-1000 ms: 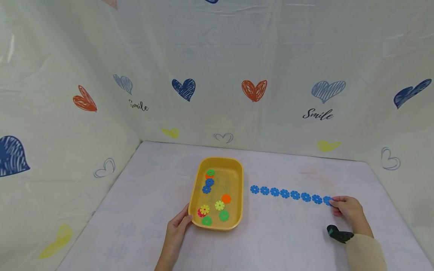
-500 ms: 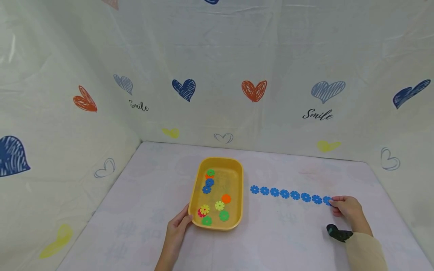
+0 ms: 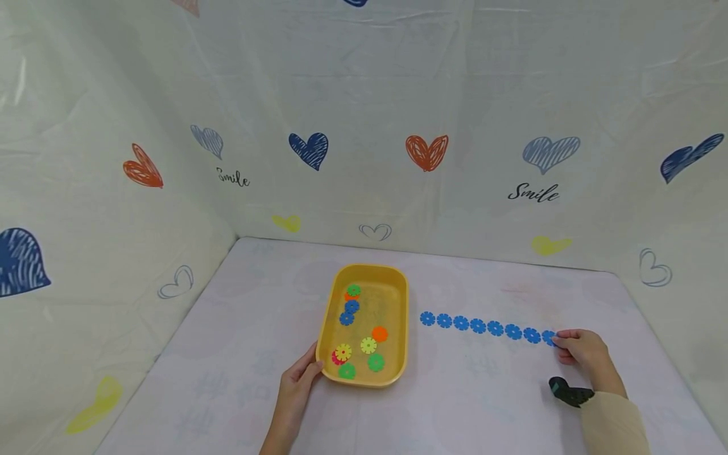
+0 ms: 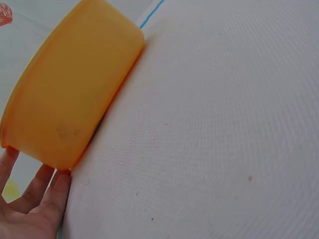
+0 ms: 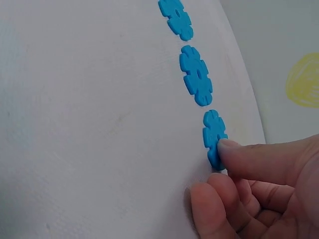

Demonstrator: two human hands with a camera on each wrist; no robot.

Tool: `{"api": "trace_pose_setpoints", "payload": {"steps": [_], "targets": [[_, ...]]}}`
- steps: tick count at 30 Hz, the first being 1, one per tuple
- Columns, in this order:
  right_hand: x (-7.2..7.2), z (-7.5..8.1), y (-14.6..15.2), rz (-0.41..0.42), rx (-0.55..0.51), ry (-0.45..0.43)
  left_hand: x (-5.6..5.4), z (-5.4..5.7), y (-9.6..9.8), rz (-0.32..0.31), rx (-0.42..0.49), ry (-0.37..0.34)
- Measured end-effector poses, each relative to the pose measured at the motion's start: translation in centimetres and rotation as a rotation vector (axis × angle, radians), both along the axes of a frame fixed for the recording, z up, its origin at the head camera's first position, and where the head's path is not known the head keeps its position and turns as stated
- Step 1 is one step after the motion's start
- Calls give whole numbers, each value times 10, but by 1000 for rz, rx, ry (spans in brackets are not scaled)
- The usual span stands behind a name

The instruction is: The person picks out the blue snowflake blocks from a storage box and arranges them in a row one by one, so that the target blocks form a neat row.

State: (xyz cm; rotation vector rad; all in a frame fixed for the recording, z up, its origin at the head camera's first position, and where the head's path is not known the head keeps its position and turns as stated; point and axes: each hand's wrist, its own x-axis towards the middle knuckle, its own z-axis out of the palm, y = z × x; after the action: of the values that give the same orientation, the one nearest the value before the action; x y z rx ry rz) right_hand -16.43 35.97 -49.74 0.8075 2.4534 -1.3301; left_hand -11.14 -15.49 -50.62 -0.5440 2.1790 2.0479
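Observation:
My left hand [image 3: 298,379] grips the near left corner of a yellow plastic tray [image 3: 402,284], thumb at the rim and fingers along the outer wall. In the left wrist view, the fingertips touch the tray's wall [image 4: 75,79] low down, near the table. To the right, several blue flower-shaped notched discs [image 3: 478,325] lie flat in a straight row. With thumb and curled fingers, my right hand [image 3: 586,354] pinches the blue disc at the row's right end [image 5: 214,130]. The thumb lies over part of that disc.
Inside the tray are loose notched discs, among them a yellow one [image 3: 368,345], an orange one [image 3: 379,333] and a green one [image 3: 376,362]. A white cloth covers the table [image 3: 455,404]. Behind it hangs a heart-printed curtain [image 3: 364,95]. A black wrist camera [image 3: 570,393] sits by the right sleeve.

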Motion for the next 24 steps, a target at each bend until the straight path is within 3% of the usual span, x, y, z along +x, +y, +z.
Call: {"api": "trace_pose_setpoints", "payload": {"steps": [3,9,13,16,19,24], "targets": [[4,1,4,2,-57,13,0,-1,0,-2,4,11],[13,5,2,-83,-131,46,0,-2,-1,-6,15,20],[16,13,-8,-76,-106,69,0,-1,-1,-8,8,12],[13,16,-16,-24,-72,103,1,0,-1,-5,3,12],[5,3,-19,26,-42,163,1,0,-1,0,6,11],[-18,-41,-20,142,17,273,0,0,-1,-4,14,6]]}}
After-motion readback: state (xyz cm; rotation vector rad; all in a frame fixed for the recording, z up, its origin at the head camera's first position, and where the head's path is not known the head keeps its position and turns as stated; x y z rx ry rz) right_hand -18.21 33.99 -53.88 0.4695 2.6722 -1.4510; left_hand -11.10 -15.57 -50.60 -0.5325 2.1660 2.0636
